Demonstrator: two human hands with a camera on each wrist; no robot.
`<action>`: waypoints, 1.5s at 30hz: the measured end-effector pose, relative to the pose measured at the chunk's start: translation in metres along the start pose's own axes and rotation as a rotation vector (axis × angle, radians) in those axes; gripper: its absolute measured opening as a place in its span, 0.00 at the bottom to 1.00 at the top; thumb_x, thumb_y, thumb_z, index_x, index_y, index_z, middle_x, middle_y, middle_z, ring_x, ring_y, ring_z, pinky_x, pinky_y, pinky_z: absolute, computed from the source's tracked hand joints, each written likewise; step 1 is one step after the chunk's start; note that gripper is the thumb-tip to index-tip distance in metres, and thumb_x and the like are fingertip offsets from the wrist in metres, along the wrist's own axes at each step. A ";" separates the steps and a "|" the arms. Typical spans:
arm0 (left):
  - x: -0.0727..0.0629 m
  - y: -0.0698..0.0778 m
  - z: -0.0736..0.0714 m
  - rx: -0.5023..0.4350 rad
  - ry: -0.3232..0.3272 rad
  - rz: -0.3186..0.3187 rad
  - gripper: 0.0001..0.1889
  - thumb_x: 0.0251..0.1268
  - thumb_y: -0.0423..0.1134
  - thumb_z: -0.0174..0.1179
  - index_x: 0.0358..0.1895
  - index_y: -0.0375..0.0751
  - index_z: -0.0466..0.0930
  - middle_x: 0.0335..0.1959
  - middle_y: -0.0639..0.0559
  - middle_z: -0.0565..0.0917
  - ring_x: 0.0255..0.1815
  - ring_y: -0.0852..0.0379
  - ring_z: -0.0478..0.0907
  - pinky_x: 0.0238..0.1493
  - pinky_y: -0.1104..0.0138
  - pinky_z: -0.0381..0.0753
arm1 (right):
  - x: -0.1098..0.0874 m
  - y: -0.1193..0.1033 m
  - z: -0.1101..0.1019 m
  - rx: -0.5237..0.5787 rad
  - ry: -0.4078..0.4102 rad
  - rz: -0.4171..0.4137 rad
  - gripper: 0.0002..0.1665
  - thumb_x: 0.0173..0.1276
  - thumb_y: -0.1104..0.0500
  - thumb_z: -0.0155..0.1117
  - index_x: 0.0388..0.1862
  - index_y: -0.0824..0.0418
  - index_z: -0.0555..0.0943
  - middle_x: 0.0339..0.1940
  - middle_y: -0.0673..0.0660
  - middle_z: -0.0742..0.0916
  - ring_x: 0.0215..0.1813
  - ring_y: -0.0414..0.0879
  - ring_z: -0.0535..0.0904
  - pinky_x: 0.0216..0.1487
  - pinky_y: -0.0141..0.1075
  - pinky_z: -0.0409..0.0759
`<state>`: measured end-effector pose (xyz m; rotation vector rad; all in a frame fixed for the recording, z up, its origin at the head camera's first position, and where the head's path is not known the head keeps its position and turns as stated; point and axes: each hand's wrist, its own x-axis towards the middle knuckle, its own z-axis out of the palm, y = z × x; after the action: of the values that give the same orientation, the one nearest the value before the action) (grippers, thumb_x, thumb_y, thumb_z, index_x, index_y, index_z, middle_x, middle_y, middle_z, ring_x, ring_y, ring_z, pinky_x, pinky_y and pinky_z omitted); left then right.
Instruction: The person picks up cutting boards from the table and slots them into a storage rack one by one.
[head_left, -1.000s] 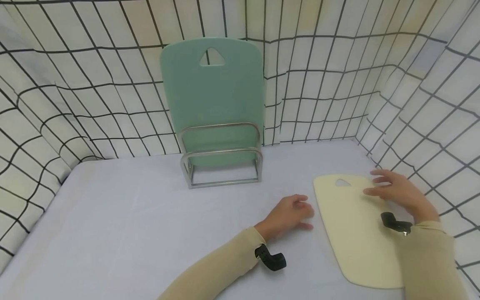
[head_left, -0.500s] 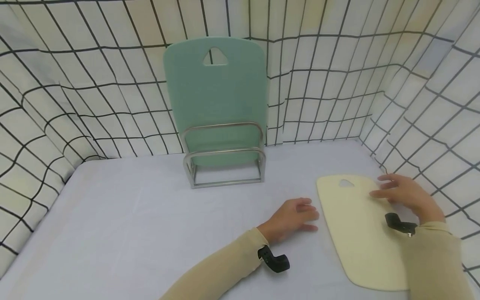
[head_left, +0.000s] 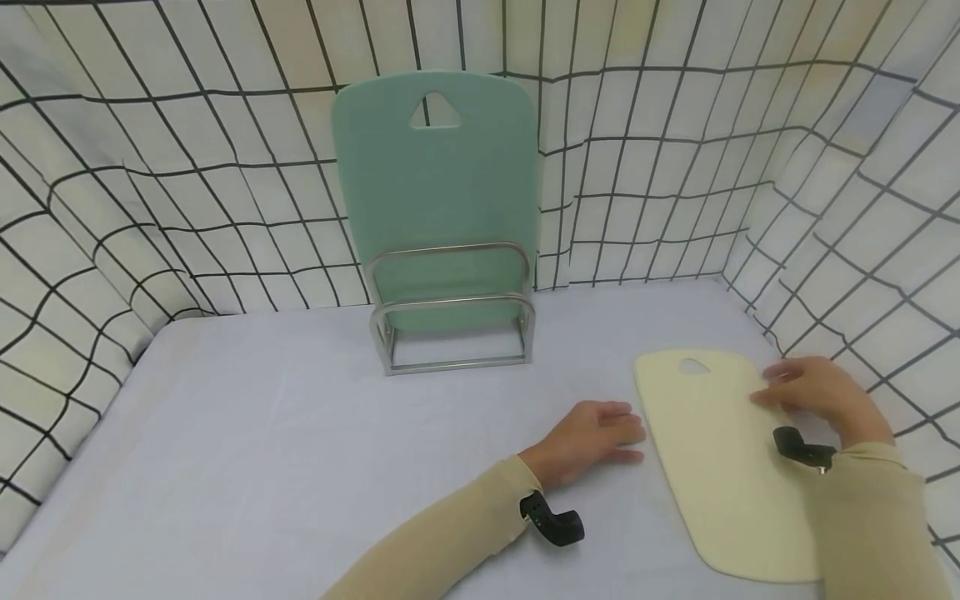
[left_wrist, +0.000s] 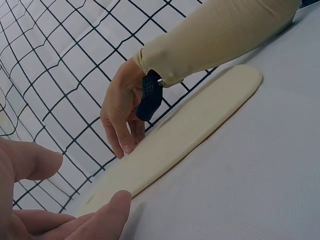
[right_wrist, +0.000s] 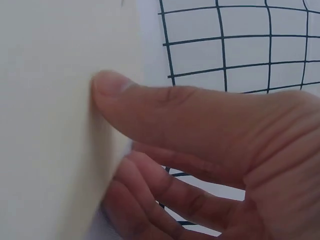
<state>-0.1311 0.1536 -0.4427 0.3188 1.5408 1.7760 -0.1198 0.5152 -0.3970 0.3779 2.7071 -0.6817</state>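
A cream-coloured cutting board [head_left: 720,467] lies flat on the right side of the white-covered table, its small cut-out at the far end. My right hand [head_left: 825,396] is at the board's right edge. In the right wrist view, the thumb [right_wrist: 112,85] lies on the board's top face while the curled fingers [right_wrist: 145,195] meet its edge. My left hand [head_left: 588,442] sits just left of the board, fingers loosely extended toward the left edge and holding nothing. In the left wrist view, one of its fingertips [left_wrist: 120,202] overlaps the board's near edge.
At the back, a green cutting board [head_left: 438,183] stands upright in a metal wire rack [head_left: 453,300]. A grid-patterned curtain [head_left: 637,167] hangs behind the table and along both sides, close beyond my right hand.
My right hand has come down onto the cream board's right edge, its thumb now on the top face. My left hand has moved slightly right, nearer the left edge. The view shifted slightly.
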 end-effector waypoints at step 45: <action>0.002 -0.005 -0.002 -0.067 0.054 0.007 0.31 0.68 0.32 0.65 0.72 0.26 0.68 0.63 0.41 0.83 0.58 0.55 0.85 0.61 0.64 0.86 | 0.010 0.006 0.002 0.151 -0.060 0.049 0.50 0.65 0.42 0.74 0.69 0.79 0.70 0.62 0.75 0.79 0.55 0.56 0.75 0.58 0.52 0.76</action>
<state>-0.1319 0.1539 -0.4485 0.2452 1.5149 1.8512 -0.1265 0.5207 -0.4052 0.4518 2.5887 -0.8721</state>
